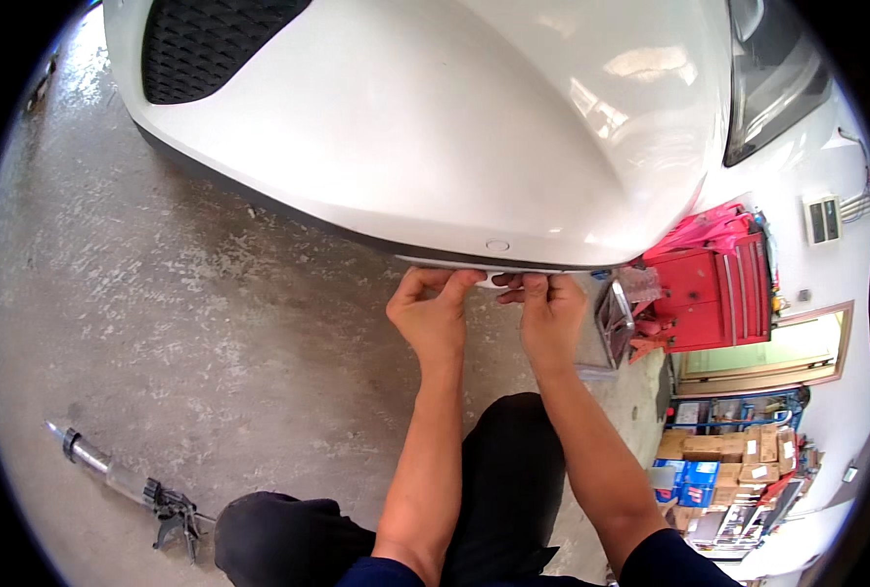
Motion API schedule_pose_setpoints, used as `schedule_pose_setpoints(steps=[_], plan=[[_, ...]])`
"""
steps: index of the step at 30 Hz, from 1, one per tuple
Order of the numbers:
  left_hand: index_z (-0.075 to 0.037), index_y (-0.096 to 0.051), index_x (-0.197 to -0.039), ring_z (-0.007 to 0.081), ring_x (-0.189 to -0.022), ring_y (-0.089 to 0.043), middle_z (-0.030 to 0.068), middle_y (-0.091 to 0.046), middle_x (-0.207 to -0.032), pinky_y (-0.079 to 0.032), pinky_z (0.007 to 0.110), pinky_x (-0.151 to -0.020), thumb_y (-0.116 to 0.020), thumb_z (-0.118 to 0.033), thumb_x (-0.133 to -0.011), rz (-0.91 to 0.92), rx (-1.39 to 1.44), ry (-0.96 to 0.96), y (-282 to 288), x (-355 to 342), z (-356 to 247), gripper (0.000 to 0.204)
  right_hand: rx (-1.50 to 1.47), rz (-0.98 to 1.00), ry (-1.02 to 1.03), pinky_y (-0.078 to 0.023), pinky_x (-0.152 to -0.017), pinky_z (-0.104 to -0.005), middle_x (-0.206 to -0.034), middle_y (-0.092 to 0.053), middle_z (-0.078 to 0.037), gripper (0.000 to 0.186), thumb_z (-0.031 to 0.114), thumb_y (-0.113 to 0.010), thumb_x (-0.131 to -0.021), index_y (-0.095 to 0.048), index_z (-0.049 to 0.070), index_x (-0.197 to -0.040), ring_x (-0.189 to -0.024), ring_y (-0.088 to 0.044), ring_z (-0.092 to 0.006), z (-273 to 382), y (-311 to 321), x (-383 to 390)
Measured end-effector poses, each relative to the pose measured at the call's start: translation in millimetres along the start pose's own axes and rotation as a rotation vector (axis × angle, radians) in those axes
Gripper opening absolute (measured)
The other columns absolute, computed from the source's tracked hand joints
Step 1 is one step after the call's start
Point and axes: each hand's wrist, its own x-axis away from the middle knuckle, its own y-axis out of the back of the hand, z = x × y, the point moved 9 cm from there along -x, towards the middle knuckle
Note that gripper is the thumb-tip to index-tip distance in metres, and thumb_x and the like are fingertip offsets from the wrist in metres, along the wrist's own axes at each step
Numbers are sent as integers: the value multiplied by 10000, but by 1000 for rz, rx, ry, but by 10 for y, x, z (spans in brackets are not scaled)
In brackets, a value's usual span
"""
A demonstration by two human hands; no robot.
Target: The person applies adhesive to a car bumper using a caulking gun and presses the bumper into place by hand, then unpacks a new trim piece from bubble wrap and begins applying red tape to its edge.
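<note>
A white car bumper with a dark lower edge and a black honeycomb grille fills the upper middle. My left hand pinches a thin white strip with thumb and bent fingers, just under the dark edge. To its right, my right hand also grips the strip, thumb up against the bumper's underside and fingers curled. The strip runs along the bumper's lower edge; part of it is hidden behind my fingers.
A caulking gun lies on the concrete floor at lower left. My dark-clothed knees are below. At right stand a red tool cabinet, metal parts, a doorway and shelves with cardboard boxes.
</note>
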Motion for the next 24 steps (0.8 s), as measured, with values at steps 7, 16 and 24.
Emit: schedule_pose_setpoints(steps=[7, 16, 24], plan=[[1, -604, -630, 89, -655, -510, 2, -578, -680, -397, 248, -650, -780, 12, -634, -55, 70, 14, 20, 4, 12, 176, -24, -57, 71, -528, -547, -273, -750, -644, -115, 316, 255, -563, -923, -583, -59, -894, -637, -628, -161, -5, -162, 4], [-16, -565, -599, 122, -710, -491, 6, -562, -708, -399, 257, -731, -752, 7, -679, -17, 76, -7, -67, 14, -78, 206, -72, -221, 45, -496, -490, -261, -665, -610, -99, 317, 261, -569, -921, -519, -33, -814, -542, -594, -140, -59, -103, 91], [-14, -585, -759, 140, -754, -513, 45, -593, -781, -426, 288, -728, -747, -111, -776, -28, -36, 47, -16, 85, 2, 189, -154, -195, -126, -511, -521, -257, -686, -642, -91, 155, 92, -587, -889, -576, -42, -812, -574, -622, -137, -151, -80, 86]])
